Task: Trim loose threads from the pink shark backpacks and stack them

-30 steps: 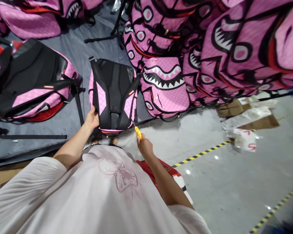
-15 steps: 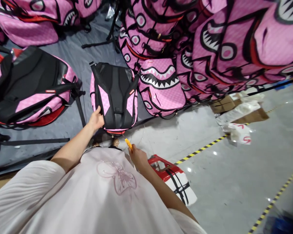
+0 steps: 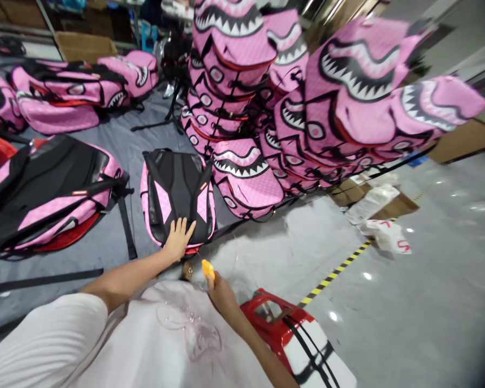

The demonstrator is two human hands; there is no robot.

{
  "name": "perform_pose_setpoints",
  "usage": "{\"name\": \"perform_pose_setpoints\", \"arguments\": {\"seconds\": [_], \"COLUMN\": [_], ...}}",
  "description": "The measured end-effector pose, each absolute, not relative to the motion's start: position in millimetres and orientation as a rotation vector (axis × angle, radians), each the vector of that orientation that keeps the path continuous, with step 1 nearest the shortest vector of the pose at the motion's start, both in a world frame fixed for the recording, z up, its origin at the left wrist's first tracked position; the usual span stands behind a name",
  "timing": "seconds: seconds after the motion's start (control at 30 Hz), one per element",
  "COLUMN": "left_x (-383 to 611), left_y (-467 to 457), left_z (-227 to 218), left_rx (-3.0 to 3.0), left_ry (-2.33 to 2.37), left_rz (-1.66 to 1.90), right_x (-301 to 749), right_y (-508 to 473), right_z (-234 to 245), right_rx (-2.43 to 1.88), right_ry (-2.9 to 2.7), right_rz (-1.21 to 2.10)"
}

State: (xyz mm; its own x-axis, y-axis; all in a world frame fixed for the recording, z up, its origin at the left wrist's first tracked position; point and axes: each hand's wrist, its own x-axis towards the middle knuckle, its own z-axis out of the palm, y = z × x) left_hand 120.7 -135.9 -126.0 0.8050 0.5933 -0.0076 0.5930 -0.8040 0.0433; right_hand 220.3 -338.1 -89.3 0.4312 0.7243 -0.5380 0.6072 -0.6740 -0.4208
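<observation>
A pink backpack (image 3: 178,196) lies on the grey floor sheet with its black padded back and straps facing up. My left hand (image 3: 178,238) rests flat on its near end, fingers spread. My right hand (image 3: 220,291) is closed on a small yellow-handled tool (image 3: 208,268), held just in front of me, a little right of the backpack's near edge.
A tall pile of pink shark-face backpacks (image 3: 307,108) rises to the right. A further backpack (image 3: 48,196) lies at left, others at the back. A red stool (image 3: 303,345) stands at my right. Cardboard and plastic wrap (image 3: 378,213) lie on the concrete beside a yellow-black floor line (image 3: 339,268).
My head has tilted up, showing more of the room. My left hand moved from gripping the backpack's left edge to lying flat on its near end. My right hand drew back with the tool.
</observation>
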Motion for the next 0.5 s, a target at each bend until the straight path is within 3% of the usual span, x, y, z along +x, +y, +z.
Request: {"name": "perform_pose_setpoints", "arguments": {"seconds": [0.17, 0.37, 0.5], "left_x": [135.4, 163.6, 168.7], "left_y": [-111.3, -73.9, -81.9], "left_z": [-93.6, -4.8, -20.9], "left_rx": [2.813, 1.996, 1.368], "left_ry": [0.996, 1.262, 1.306], "left_rz": [0.197, 1.21, 1.572], "right_x": [223.6, 226.4, 232.2], "right_y": [-343.5, -317.6, -307.6], "right_z": [-97.6, -42.3, -14.1], "right_rx": [-2.257, -2.224, -2.249], "right_ry": [-1.15, -1.268, -1.458], "right_rz": [0.924, 0.378, 0.327]}}
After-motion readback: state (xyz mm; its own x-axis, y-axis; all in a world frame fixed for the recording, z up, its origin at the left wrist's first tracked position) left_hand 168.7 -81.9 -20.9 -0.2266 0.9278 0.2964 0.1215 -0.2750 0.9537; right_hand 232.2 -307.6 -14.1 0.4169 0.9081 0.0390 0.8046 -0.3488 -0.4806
